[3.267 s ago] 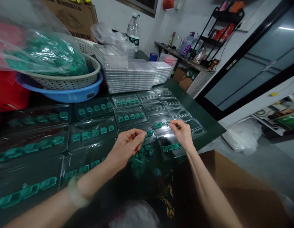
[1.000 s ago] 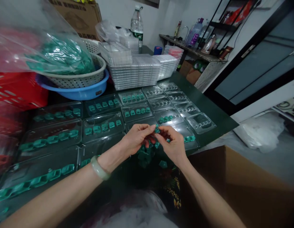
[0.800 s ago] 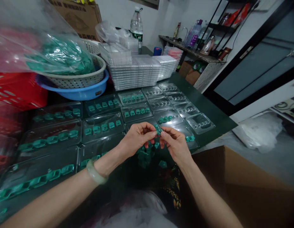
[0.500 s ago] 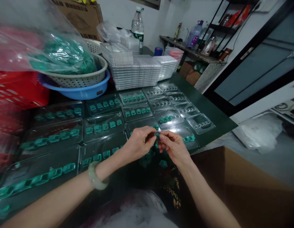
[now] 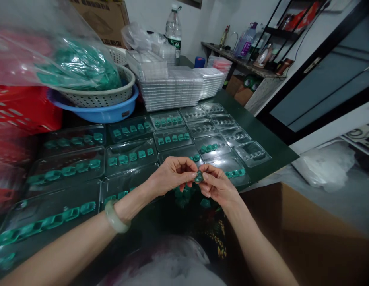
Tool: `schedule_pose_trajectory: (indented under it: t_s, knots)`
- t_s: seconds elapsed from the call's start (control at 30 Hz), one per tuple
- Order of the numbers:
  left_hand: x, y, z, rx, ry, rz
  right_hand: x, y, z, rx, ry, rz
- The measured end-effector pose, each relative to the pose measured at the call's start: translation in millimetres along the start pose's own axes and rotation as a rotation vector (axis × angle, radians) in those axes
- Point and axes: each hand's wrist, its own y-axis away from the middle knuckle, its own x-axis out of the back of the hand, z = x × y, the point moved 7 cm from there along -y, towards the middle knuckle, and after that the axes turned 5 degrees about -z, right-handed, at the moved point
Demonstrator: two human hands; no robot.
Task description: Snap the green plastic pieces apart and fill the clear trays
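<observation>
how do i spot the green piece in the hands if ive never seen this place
Over the dark green table, find the left hand, pale bangle on its wrist. Between it and the right hand is the piece. Its neighbours sit in trays or loose on the table; only this one is visibly held.

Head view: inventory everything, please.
table: one, dark green, centre
trays: many, clear, on table
pieces: many, green, in trays and loose
held piece: one, green, centre
tray stacks: several, clear, behind
basin: one, blue, back left
baskets: several, white and red, left
bags: several, translucent, scattered
bottles: several, mostly clear, background
cartons: several, brown, back and right
door: one, grey, right
bangle: one, pale green, left wrist
left hand, right hand: two, bare, pinching held piece
</observation>
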Motion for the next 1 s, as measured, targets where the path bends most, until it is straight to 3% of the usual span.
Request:
schedule_pose_trajectory:
  t_s: [0.17, 0.4, 0.57, 0.73, 0.93, 1.0]
  knots:
    - [-1.2, 2.2, -2.2, 0.049, -0.124, 0.013, 0.1, 0.3, 0.8, 0.023, 0.082, 0.05]
    - [1.5, 6.6, 13.4, -0.13, -0.538, 0.256, 2.3, 0.3, -4.3, 0.112, 0.405, 0.128]
    - [-3.1, 7.6, 16.3, -0.156, -0.674, 0.221, 2.3, -1.3, -1.9, 0.05, 0.536, 0.085]
    - [-4.1, 9.8, 14.0, -0.147, -0.724, 0.209, -5.7, 0.6, -1.8, 0.015, 0.823, 0.014]
    - [-11.8, 6.5, 13.9, -0.299, -0.813, 0.293, -10.6, 3.5, -12.6, 0.24, 1.103, 0.239]
    - [-6.0, 1.6, 10.3, -0.242, -0.723, 0.321, -9.7, 6.0, -14.5, 0.251, 1.076, 0.273]
